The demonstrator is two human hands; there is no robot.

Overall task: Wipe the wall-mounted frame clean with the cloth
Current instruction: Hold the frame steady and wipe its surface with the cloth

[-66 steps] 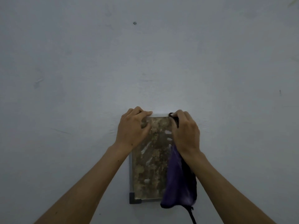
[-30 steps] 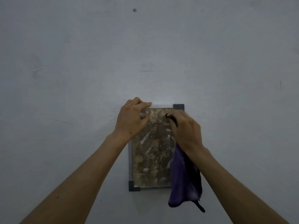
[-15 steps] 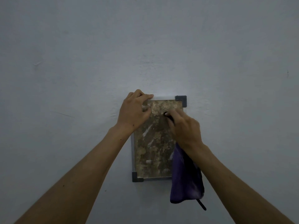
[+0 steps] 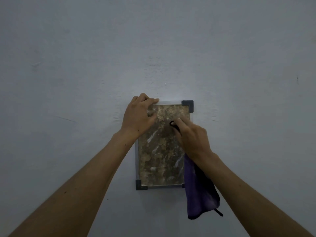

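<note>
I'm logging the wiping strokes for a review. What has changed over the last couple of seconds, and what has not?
The right hand, gripping the purple cloth, slid from the frame's top right corner down and inward onto the panel, uncovering the dark corner cap. The left hand stayed clamped on the top left corner, and the panel looks just as stained as before.

Indoor room — plain painted wall (image 4: 85, 65)
</note>
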